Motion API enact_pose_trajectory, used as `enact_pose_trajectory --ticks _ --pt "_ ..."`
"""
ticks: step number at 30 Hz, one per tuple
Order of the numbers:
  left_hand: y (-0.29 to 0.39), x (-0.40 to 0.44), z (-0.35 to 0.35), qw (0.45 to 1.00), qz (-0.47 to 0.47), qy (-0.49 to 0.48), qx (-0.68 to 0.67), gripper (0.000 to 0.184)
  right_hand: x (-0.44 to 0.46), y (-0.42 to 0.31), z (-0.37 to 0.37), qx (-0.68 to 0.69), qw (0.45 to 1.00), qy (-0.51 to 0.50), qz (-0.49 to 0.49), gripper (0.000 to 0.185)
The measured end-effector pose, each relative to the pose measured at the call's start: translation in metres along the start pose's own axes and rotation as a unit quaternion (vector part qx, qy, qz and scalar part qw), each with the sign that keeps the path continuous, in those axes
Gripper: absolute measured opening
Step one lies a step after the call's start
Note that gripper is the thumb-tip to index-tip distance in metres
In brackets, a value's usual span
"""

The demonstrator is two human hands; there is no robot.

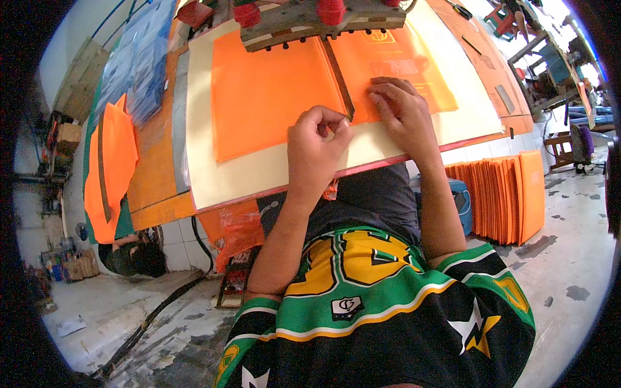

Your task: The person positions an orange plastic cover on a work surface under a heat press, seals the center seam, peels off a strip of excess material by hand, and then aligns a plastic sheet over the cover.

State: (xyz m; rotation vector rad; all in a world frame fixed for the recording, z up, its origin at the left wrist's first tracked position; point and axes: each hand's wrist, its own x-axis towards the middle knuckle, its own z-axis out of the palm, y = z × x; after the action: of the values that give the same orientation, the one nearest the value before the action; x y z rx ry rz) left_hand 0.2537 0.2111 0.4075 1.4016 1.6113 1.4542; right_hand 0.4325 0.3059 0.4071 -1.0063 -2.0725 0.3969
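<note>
An orange sheet or cover (272,90) lies spread on the cream board (239,181), with printing on its right half. A dark strip (339,81) runs down its middle. At the strip's near end, my left hand (318,145) has thumb and forefinger pinched together; what lies between them is too small to make out. My right hand (402,113) rests over the printed half, its fingers bent and drawn together, with no object visible in them. Above the sheet's far part hangs a machine head (323,22) with red fittings.
Blue clear plastic sheets (139,64) lie at the back left, near an orange piece with a dark strip (111,168). A thick stack of orange covers (498,197) stands low at the right. Scissors (462,10) lie on the wooden table (162,210).
</note>
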Motion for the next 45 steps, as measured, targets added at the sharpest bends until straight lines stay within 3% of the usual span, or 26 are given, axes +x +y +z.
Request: enact_pose_trajectory --ticks 8,11,15,25,45 --pt "-0.002 -0.007 0.001 0.999 -0.013 0.024 -0.028 0.015 -0.002 -0.009 -0.008 0.035 0.997 0.071 -0.014 0.015" --pt "-0.002 -0.009 0.001 1.000 0.004 0.028 0.012 0.017 -0.011 -0.027 -0.008 0.143 0.988 0.048 0.017 0.018" --pt "-0.005 -0.011 0.003 1.000 0.002 0.019 -0.012 0.016 -0.020 -0.029 -0.003 0.153 0.985 0.012 0.073 0.021" --pt "0.007 -0.012 0.005 0.998 -0.037 0.034 -0.026 0.015 -0.020 -0.025 0.003 0.274 0.955 -0.027 0.110 0.023" --pt "-0.002 -0.011 0.006 0.999 -0.007 0.036 -0.040 0.015 -0.013 -0.021 0.002 0.268 0.947 -0.090 0.150 0.028"
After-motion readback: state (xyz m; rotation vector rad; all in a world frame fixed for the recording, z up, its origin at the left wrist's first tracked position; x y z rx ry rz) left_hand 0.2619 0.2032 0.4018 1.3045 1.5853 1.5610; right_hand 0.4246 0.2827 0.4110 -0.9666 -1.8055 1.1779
